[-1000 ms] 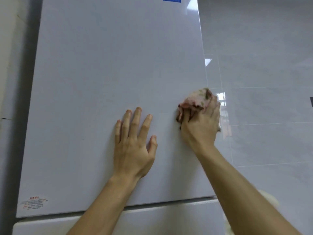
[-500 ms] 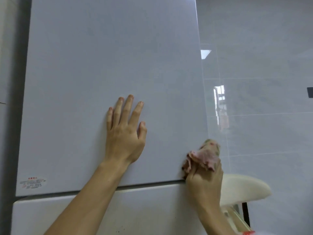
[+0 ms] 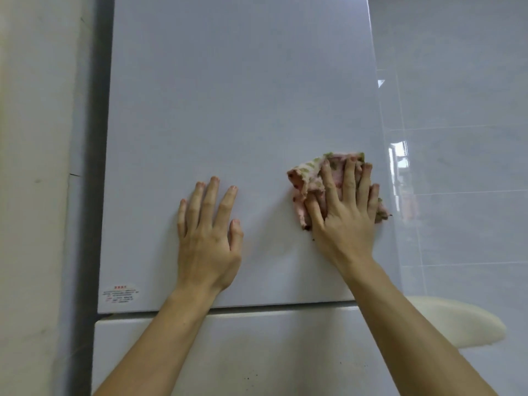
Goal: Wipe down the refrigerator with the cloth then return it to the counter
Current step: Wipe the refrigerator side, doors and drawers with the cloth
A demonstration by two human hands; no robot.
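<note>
Right hand (image 3: 345, 218), spread flat, presses the cloth (image 3: 304, 174) on the refrigerator door (image 3: 228, 95); left hand (image 3: 208, 241) (flat, empty) braces beside it, most door up-left.

The refrigerator (image 3: 243, 110) runs past the top and bottom edges, and the print on its corner sticker (image 3: 121, 294) is too small to read. Much of the cloth (image 3: 307, 172) lies hidden under the right hand (image 3: 345, 212) — only its left side and fringes show; both forearms (image 3: 160, 352) are cut off below.
</note>
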